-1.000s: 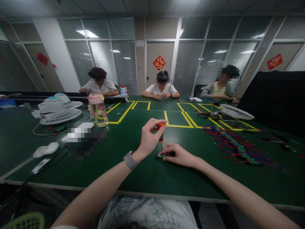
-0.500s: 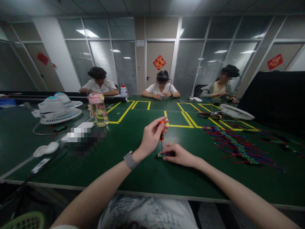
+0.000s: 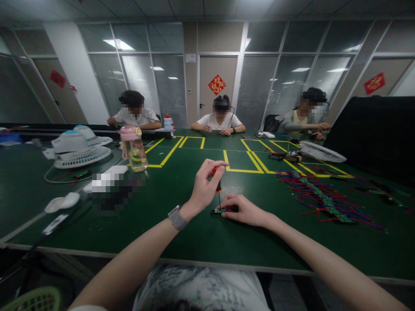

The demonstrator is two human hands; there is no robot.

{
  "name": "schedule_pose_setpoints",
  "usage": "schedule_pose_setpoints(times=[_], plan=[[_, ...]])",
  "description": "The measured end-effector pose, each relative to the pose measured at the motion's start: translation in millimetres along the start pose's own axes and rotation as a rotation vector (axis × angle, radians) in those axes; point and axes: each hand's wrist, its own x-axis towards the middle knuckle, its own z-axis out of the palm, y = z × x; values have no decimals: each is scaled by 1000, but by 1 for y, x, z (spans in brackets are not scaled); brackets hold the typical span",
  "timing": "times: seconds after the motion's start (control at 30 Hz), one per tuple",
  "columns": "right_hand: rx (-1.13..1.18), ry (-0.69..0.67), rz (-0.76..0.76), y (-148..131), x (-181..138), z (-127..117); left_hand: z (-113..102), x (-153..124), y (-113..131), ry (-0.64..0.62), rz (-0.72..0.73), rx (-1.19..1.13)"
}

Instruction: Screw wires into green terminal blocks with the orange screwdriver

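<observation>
Here in the head view, the left hand (image 3: 205, 183) is right in the thick of it, thumb and fingers pinched around the top of a slim screwdriver with an orange-and-black handle (image 3: 219, 188). The tool stands almost upright, its thin metal shaft pointing straight down at a small green circuit board with dark edges (image 3: 217, 212). Tip and board meet, or very nearly; at this size I can't say which! That little board lies flat on the broad dark-green counter (image 3: 181, 250), in front of the person and near the middle.

And the right hand (image 3: 241, 208), low beside it, has its fingers closed in on the board's right end, covering part of it. On the left wrist, a watch with a grey band (image 3: 178, 218).

Over to the right, well apart from the hands, a long heap of green circuit boards with red and blue wires (image 3: 324, 196) sprawls across the surface. Beyond the hands, yellow tape outlines (image 3: 244, 171) mark out boxes. On the left stands a clear bottle with a pink lid (image 3: 134, 153), upright, and farther left sit white fan parts with round grilles (image 3: 81, 155). Across the far side, three seated co-workers (image 3: 218, 121) in pale tops, their heads lowered, hands at the far edge.
</observation>
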Motion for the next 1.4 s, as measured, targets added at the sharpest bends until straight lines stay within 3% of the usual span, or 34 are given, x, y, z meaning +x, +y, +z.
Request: schedule_pose_setpoints(times=[0.23, 0.43, 0.7, 1.13, 1.4], plan=[[-18, 4, 3, 0, 0, 0, 2, 3, 0, -103, -98, -221], [-4, 0, -2, 0, -1, -1, 1, 5, 2, -133, -135, -272], [-22, 1, -2, 0, 0, 0, 2, 2, 0, -149, -107, -282], [-16, 0, -12, 0, 0, 0, 3, -3, 6, -241, -30, -94], [-35, 1, -6, -2, 0, -1, 3, -1, 4, -208, -57, -133]])
